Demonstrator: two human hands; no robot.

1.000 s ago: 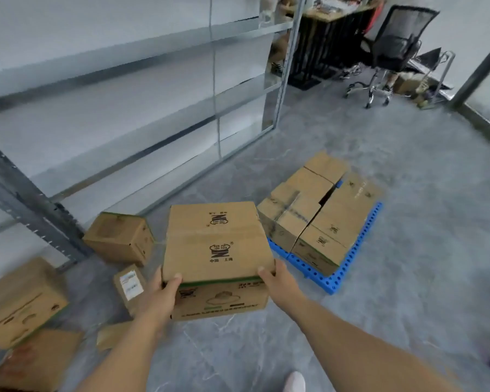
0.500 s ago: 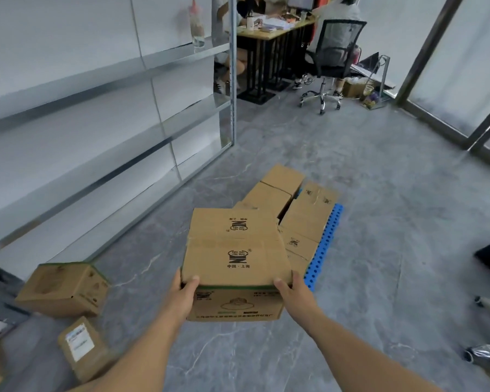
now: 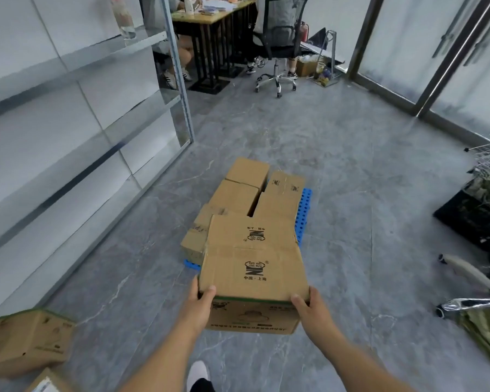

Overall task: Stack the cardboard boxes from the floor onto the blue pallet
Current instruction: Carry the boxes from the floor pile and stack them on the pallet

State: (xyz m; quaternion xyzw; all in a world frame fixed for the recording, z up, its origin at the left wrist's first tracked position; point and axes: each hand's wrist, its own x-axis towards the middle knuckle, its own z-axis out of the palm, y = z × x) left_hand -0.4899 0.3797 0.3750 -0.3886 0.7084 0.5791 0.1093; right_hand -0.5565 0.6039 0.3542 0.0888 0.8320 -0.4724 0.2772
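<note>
I carry a cardboard box (image 3: 253, 258) with a black logo on its top, held off the floor in front of me. My left hand (image 3: 200, 302) grips its near left corner, thumb over the top edge. My right hand (image 3: 311, 306) grips the near right corner the same way. Just beyond the carried box lies the blue pallet (image 3: 303, 210), with several cardboard boxes (image 3: 246, 176) on it in one layer. The carried box hides the pallet's near end. Another cardboard box (image 3: 26, 340) lies on the floor at my lower left.
A metal shelving rack (image 3: 178, 80) runs along the left wall. A desk and an office chair (image 3: 277, 43) with seated people stand at the back. Black crate (image 3: 475, 216), bags and clutter line the right side. Grey floor lies open between pallet and clutter.
I have walked toward the pallet with the box in both hands; the pallet now lies right behind the box. The floor boxes have slid off to my lower left.
</note>
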